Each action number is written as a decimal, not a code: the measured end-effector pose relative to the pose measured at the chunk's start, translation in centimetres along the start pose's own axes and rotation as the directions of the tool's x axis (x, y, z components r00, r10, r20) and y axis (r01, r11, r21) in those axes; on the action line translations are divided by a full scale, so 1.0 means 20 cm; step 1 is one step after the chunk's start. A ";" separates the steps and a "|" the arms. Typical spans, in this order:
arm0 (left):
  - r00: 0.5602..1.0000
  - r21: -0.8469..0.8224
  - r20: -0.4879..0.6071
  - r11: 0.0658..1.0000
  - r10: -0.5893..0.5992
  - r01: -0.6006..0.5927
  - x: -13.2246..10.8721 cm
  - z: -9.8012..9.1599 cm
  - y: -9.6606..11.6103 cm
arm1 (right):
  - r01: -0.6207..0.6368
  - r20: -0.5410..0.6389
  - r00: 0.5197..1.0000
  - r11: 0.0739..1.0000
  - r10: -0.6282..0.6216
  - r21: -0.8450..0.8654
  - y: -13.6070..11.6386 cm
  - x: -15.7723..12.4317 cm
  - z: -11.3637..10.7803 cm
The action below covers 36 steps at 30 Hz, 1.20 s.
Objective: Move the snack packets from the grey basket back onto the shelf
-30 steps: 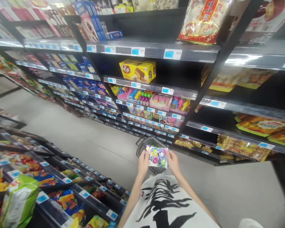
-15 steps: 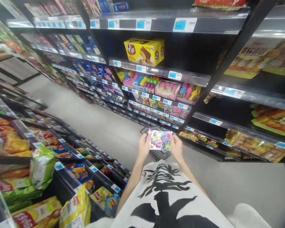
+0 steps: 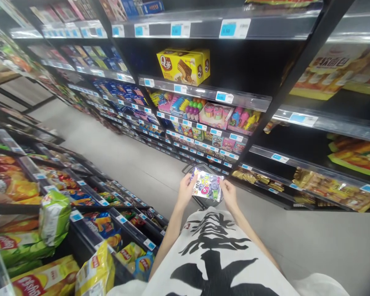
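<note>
A small purple and white snack bag [image 3: 207, 185] is held flat in front of my body, its printed face up. My left hand [image 3: 185, 190] pinches its left edge and my right hand [image 3: 229, 193] pinches its right edge. Just beyond the bag a dark shopping basket [image 3: 193, 168] stands on the floor, mostly hidden by the bag and my hands.
A tall black shelf rack [image 3: 203, 92] with a yellow cake box [image 3: 183, 65] and candy trays rises ahead and to the right. Low shelves of chip bags [image 3: 54, 213] line my left side. Grey aisle floor [image 3: 117, 156] runs away between them.
The view dropped and swung left between the first two frames, then steadied. The bag sits flatter and a little lower than half a second ago; both hands keep their hold.
</note>
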<state>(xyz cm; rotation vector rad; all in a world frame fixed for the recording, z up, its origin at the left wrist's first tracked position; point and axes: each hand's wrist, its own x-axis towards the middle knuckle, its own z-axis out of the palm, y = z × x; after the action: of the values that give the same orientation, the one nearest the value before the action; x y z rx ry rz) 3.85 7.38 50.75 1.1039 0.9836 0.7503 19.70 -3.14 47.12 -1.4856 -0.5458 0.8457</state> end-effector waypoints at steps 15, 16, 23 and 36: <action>0.993 0.241 -0.086 0.968 0.085 -0.062 0.12 -0.11 0.14 | -0.054 0.686 0.706 0.979 0.175 -0.194 -0.09 -0.04 0.01; 0.992 0.246 -0.091 0.967 0.090 -0.065 0.13 -0.11 0.13 | -0.056 0.686 0.705 0.979 0.180 -0.198 -0.09 -0.04 0.01; 0.993 0.198 -0.102 0.980 0.057 -0.036 0.13 -0.10 0.09 | -0.119 0.636 0.735 0.969 0.234 -0.219 -0.09 -0.03 -0.02; 0.995 0.176 -0.086 0.983 0.058 -0.042 0.15 -0.09 0.13 | -0.152 0.543 0.811 0.975 0.218 -0.165 -0.09 -0.04 0.01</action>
<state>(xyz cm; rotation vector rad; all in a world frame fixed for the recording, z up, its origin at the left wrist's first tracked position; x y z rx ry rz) 3.40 11.39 52.14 1.2586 1.1180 0.7712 19.32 -3.32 48.97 -1.3991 -0.9039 1.4479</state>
